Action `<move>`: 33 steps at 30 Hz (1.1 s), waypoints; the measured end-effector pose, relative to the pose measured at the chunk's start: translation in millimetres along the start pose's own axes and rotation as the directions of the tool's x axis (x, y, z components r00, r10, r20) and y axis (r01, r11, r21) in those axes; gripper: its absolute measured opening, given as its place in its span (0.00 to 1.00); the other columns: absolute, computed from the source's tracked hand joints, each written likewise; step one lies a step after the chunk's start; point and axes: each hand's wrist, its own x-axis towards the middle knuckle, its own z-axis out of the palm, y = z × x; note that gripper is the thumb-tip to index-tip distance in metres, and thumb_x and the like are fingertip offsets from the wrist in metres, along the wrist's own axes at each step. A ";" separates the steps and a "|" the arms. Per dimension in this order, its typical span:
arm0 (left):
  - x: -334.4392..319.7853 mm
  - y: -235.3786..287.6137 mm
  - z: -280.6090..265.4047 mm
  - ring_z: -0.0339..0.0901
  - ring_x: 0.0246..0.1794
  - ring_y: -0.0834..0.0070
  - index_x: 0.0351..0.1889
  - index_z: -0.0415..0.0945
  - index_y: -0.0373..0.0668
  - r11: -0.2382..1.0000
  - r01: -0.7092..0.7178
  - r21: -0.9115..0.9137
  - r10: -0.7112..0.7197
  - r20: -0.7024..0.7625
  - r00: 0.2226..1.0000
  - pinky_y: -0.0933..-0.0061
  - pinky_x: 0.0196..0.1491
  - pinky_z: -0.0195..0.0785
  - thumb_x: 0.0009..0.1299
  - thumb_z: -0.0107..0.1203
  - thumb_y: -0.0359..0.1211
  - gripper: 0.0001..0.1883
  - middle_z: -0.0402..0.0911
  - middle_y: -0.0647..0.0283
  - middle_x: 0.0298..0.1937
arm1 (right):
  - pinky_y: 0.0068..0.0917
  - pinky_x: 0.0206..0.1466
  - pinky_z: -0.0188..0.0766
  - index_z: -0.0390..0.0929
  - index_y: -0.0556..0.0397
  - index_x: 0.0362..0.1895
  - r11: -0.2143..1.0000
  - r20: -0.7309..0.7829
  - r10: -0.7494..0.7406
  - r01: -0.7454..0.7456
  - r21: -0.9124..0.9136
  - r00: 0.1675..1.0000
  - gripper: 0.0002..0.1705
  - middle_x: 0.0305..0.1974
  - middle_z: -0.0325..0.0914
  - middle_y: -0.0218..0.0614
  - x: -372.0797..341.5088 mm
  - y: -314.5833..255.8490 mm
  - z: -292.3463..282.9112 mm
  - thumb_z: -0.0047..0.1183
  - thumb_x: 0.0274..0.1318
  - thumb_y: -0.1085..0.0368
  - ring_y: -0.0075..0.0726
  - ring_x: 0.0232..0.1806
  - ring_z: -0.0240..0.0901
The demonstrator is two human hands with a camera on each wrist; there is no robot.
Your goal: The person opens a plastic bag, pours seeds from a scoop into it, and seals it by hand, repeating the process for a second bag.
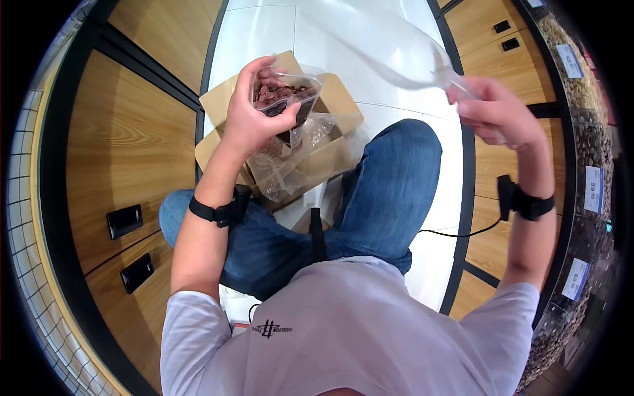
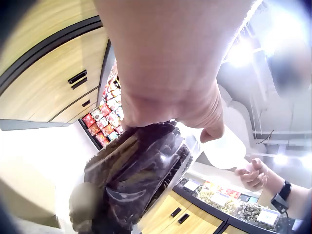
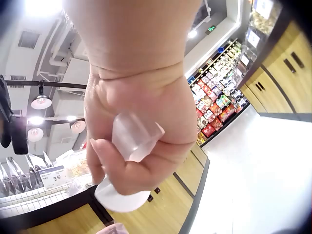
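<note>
My left hand (image 1: pixel 249 124) grips the rim of a clear plastic bag (image 2: pixel 141 175), with the thumb on one side and the fingers on the other. The bag's mouth gapes in the head view, showing dark reddish-brown dried pieces (image 1: pixel 282 96) inside. Beneath it stands an open cardboard box (image 1: pixel 345 100), partly covered by a crumpled clear plastic liner (image 1: pixel 281 173). Out to the right, my right hand (image 1: pixel 496 113) holds a large clear scoop (image 1: pixel 403 56) by its handle, fingers curled round it. The scoop's bowl extends up and left, over the floor beyond the box.
Wooden cabinets (image 1: pixel 132 145) line the left side, and more cabinets (image 1: pixel 485 162) run along the right. Above the right cabinets are bulk bins with price tags (image 1: pixel 594 189). My bent knee (image 1: pixel 403 158) is close beside the box. White floor tiles (image 1: pixel 257 30) extend ahead.
</note>
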 end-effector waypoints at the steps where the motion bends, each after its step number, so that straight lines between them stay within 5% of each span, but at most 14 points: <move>1: -0.7 2.3 0.5 0.75 0.50 0.75 0.65 0.62 0.40 1.000 -0.008 0.000 0.008 -0.003 1.000 0.71 0.56 0.73 0.54 0.68 0.27 0.39 0.75 0.59 0.53 | 0.11 0.10 0.50 0.75 0.51 0.31 0.997 -0.026 -0.036 0.038 0.060 0.999 0.19 0.15 0.62 0.17 10.7 8.6 8.8 0.63 0.57 0.50 0.10 0.10 0.53; 9: -5.4 15.3 11.1 0.74 0.51 0.72 0.67 0.59 0.38 0.999 -0.030 -0.029 0.032 0.038 0.999 0.70 0.57 0.73 0.53 0.69 0.27 0.43 0.72 0.58 0.54 | 0.17 0.17 0.56 0.73 0.54 0.35 0.939 -0.294 -0.109 0.196 0.283 0.950 0.24 0.20 0.66 0.22 96.2 -4.7 112.5 0.71 0.48 0.50 0.14 0.15 0.59; 15: -16.7 29.5 11.6 0.71 0.54 0.74 0.69 0.58 0.40 0.991 0.017 -0.135 -0.007 0.070 0.998 0.70 0.59 0.70 0.54 0.67 0.24 0.43 0.70 0.58 0.55 | 0.19 0.18 0.55 0.71 0.54 0.40 0.948 -0.263 -0.205 0.258 0.186 0.943 0.17 0.21 0.67 0.23 113.7 -19.3 129.1 0.66 0.50 0.65 0.17 0.16 0.60; 22: -17.6 26.7 -2.5 0.71 0.61 0.69 0.69 0.57 0.37 0.967 0.021 -0.254 -0.011 0.043 0.999 0.67 0.64 0.69 0.53 0.71 0.28 0.46 0.70 0.54 0.62 | 0.20 0.19 0.57 0.71 0.54 0.42 0.920 -0.222 -0.241 0.295 0.259 0.945 0.15 0.22 0.67 0.24 110.4 -34.9 137.1 0.61 0.51 0.69 0.18 0.17 0.61; 25: -14.6 11.1 -13.7 0.65 0.69 0.63 0.72 0.54 0.38 0.955 0.002 -0.296 0.019 0.066 0.998 0.62 0.71 0.61 0.51 0.75 0.29 0.51 0.65 0.52 0.68 | 0.20 0.19 0.56 0.71 0.54 0.43 0.891 -0.221 -0.286 0.343 0.297 0.932 0.14 0.22 0.67 0.24 110.2 -38.1 136.8 0.59 0.51 0.70 0.18 0.17 0.61; 29: -17.9 -1.9 -24.5 0.53 0.77 0.57 0.77 0.46 0.39 0.846 0.133 -0.517 -0.067 0.146 0.987 0.57 0.75 0.52 0.43 0.82 0.45 0.67 0.55 0.48 0.75 | 0.21 0.18 0.57 0.70 0.56 0.43 0.857 -0.250 -0.359 0.423 0.293 0.899 0.15 0.23 0.69 0.26 103.1 -50.5 133.0 0.58 0.51 0.71 0.19 0.16 0.62; 31: -18.8 -4.7 -22.7 0.53 0.77 0.57 0.78 0.44 0.40 0.660 0.229 -0.715 -0.126 0.196 0.973 0.56 0.76 0.49 0.41 0.78 0.58 0.72 0.53 0.50 0.77 | 0.23 0.18 0.58 0.70 0.58 0.43 0.844 -0.275 -0.375 0.449 0.293 0.885 0.16 0.21 0.69 0.27 97.6 -58.7 129.7 0.59 0.49 0.72 0.21 0.16 0.63; 32: -22.6 -4.2 -21.2 0.54 0.77 0.58 0.78 0.44 0.42 0.712 0.245 -0.658 -0.101 0.249 0.963 0.55 0.76 0.48 0.43 0.66 0.71 0.72 0.54 0.53 0.77 | 0.22 0.18 0.58 0.70 0.58 0.43 0.803 -0.284 -0.402 0.484 0.348 0.870 0.16 0.22 0.69 0.27 93.3 -63.0 128.7 0.59 0.49 0.72 0.21 0.16 0.62; 33: -24.0 0.2 -17.4 0.54 0.77 0.58 0.78 0.44 0.42 0.714 0.243 -0.656 -0.098 0.250 0.963 0.55 0.76 0.48 0.43 0.66 0.71 0.72 0.54 0.53 0.77 | 0.22 0.19 0.58 0.70 0.58 0.44 0.756 -0.295 -0.427 0.516 0.402 0.855 0.16 0.22 0.69 0.27 88.3 -67.7 128.1 0.58 0.50 0.72 0.20 0.16 0.62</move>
